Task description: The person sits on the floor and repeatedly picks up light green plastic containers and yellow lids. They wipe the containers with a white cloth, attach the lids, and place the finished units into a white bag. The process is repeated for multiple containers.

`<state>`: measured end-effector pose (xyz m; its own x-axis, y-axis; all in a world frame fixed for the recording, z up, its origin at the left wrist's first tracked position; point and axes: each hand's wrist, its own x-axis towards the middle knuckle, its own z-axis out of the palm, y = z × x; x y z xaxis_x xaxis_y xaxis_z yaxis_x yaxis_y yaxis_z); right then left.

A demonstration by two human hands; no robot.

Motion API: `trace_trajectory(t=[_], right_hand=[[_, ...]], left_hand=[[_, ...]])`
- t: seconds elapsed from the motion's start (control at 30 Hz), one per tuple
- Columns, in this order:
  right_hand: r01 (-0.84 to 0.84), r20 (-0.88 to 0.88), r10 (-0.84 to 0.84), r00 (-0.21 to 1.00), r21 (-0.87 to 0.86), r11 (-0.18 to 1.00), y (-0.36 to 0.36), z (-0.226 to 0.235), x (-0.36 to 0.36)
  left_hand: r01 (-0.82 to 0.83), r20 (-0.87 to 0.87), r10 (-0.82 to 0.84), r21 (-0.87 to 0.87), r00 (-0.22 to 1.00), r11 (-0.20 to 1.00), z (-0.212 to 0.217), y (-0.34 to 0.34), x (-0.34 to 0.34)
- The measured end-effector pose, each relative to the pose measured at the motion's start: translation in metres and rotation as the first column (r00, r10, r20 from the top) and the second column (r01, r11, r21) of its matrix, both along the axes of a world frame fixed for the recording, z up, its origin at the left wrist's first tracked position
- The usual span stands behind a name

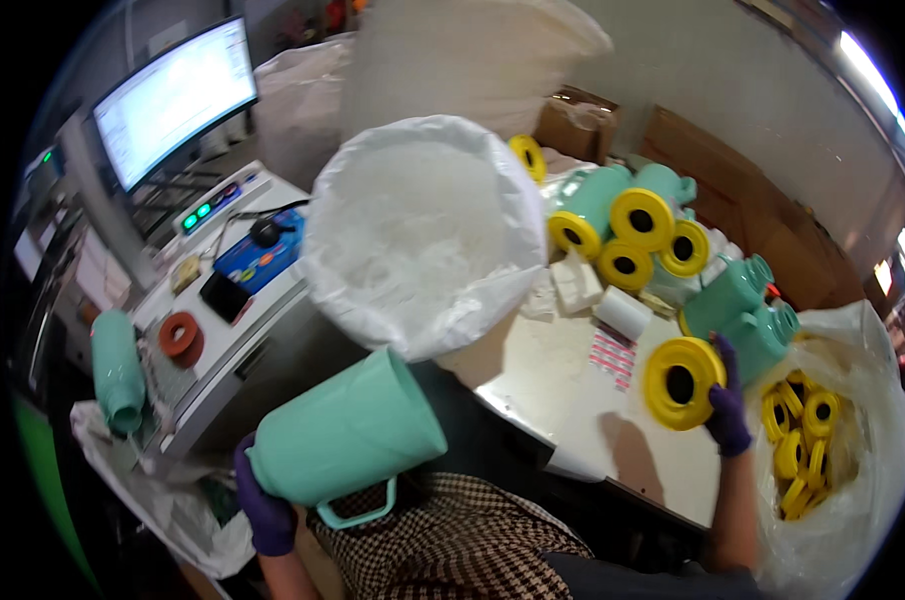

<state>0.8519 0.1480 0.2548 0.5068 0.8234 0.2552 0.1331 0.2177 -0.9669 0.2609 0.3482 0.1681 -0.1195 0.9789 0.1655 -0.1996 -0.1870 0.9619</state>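
A mint-green flask (116,370) is lying well to the left of the left hand (266,505), while a reddish-brown tape roll (187,357) and a dark phone (226,299) are resting beyond that hand, with a lit monitor (178,100) standing farther off. The left hand, in a purple glove, is gripping the lower left end of a mint-green jug (348,435), which is tilting so that its wide end is pointing up and to the right of the hand, its handle hanging on the underside. Beyond the jug, between the two hands, a large white bag (328,290) is gaping upward. The right hand (731,405), also purple-gloved, is pinching the right edge of a yellow ring (658,392) over the table (518,385). Beyond the right hand, several mint-green flasks with yellow rings (643,218) are lying in a heap, and two more flasks (728,292) are lying nearer to it. To its right, a clear plastic bag (885,425) is holding loose yellow rings (791,455).
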Motion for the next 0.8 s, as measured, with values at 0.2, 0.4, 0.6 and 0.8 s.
trace_trajectory(t=[0.2,0.4,0.6,0.8], right_hand=[[-0.113,-0.214,0.118,0.970,0.033,0.993,0.136,-0.154,-0.043],[0.351,0.978,-0.104,0.180,0.035,0.936,0.122,-0.132,-0.074],[0.038,0.977,0.175,0.119,-0.180,0.983,0.122,-0.134,-0.100],[-0.012,0.571,0.017,0.821,-0.012,1.000,0.115,-0.096,-0.132]], left_hand=[[-0.084,0.218,0.083,-0.003,0.972,0.996,-0.044,-0.033,-0.009],[-0.332,-0.548,0.330,0.099,0.769,0.938,-0.011,-0.080,-0.036],[-0.390,-0.376,0.355,-0.020,0.856,0.921,-0.019,-0.092,-0.037],[-0.301,-0.337,0.246,-0.124,0.909,0.945,0.004,-0.098,-0.008]])
